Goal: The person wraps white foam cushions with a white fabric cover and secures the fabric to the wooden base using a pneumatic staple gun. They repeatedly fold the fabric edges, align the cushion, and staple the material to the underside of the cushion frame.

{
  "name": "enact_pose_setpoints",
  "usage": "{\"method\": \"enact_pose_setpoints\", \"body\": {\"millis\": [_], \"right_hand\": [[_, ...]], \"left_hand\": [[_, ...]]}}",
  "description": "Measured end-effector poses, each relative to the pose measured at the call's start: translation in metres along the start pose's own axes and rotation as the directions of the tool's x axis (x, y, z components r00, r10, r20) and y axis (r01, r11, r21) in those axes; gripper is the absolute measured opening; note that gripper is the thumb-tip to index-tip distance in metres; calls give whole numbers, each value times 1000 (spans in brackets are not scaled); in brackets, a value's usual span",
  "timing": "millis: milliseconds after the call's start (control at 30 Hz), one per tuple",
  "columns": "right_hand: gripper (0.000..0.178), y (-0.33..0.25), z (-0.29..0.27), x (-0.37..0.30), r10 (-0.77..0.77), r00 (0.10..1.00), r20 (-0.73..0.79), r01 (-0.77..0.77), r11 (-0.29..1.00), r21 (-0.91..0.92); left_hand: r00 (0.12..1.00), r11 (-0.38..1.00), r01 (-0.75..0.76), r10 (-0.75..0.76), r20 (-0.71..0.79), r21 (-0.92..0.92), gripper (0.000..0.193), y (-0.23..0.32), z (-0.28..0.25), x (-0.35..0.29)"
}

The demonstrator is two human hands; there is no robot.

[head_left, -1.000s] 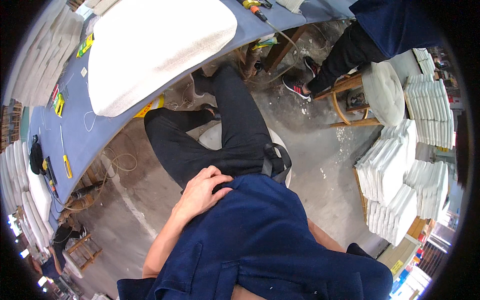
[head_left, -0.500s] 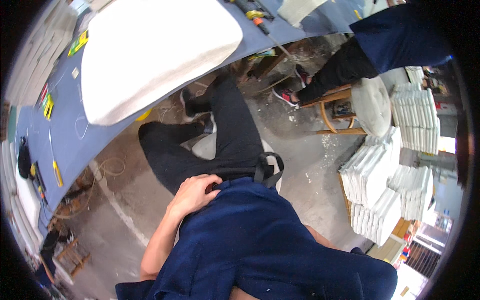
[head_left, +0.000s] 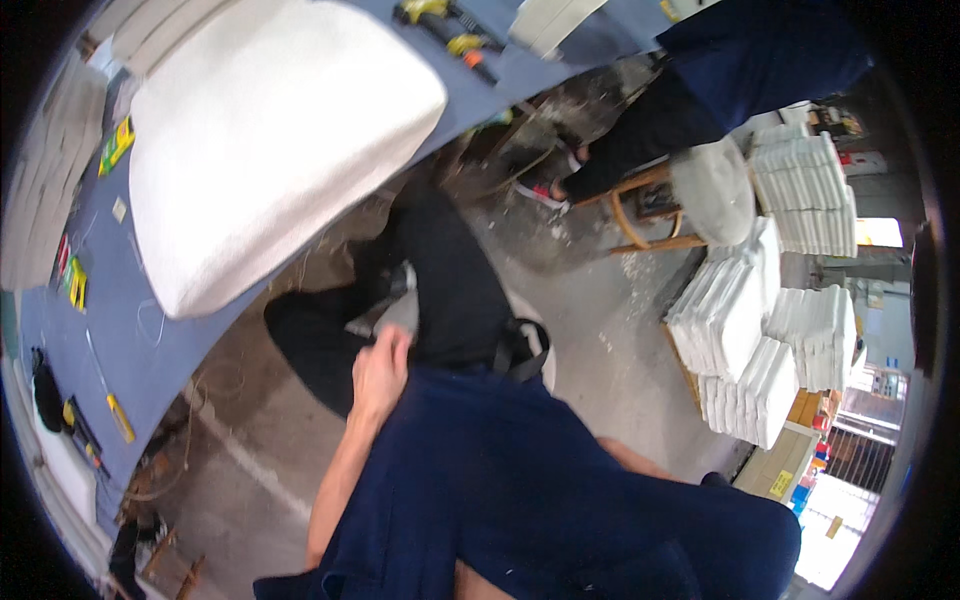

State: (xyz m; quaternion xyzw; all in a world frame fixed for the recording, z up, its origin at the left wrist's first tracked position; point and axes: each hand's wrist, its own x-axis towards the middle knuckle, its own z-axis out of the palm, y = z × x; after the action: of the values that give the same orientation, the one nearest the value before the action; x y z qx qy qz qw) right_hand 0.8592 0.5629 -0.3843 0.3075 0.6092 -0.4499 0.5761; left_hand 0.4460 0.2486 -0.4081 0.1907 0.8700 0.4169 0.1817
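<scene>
My left hand (head_left: 380,375) is over my lap, at the hem of my navy shirt (head_left: 500,470). Its fingers are curled in; what they hold, if anything, cannot be made out. Just beyond the fingertips, a pale grey surface (head_left: 401,314) shows between my black trouser legs (head_left: 455,280). Only part of my right forearm (head_left: 635,458) appears beside my shirt, and the hand is out of sight. Ahead, a large white padded cushion (head_left: 280,140) lies on the blue-grey table (head_left: 240,325), reaching its near edge.
On the table are a yellow-and-black power tool (head_left: 450,35), a yellow-handled screwdriver (head_left: 120,418) and yellow-green packets (head_left: 116,146). A co-worker's leg (head_left: 640,125) is beside a wooden stool (head_left: 712,195) at the right. Stacked white pads (head_left: 720,320) stand on the right.
My left hand has moved from the shirt hem a little forward and left, over the gap between my legs. The view has shifted, so more of the cushion's far side shows.
</scene>
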Motion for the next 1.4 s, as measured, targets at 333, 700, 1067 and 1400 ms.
{"method": "enact_pose_setpoints", "body": {"millis": [333, 700, 1067, 1400], "right_hand": [[86, -11, 4, -12, 41, 999, 18, -41, 999, 18], [84, -19, 7, 2, -20, 1000, 19, 20, 1000, 24], [60, -256, -119, -52, -672, 551, -494, 457, 739, -496], [19, -329, -103, -21, -856, 461, 236, 650, 144, -746]], "left_hand": [[746, 897, -358, 442, 497, -260, 28, 80, -66, -13], [684, 988, -59, 144, 715, -142, 29, 86, -52, 13], [655, 986, -153, 155, 740, -71, 32, 84, -58, 12], [647, 972, -209, 54, 760, 108, 17, 68, -41, 0]]}}
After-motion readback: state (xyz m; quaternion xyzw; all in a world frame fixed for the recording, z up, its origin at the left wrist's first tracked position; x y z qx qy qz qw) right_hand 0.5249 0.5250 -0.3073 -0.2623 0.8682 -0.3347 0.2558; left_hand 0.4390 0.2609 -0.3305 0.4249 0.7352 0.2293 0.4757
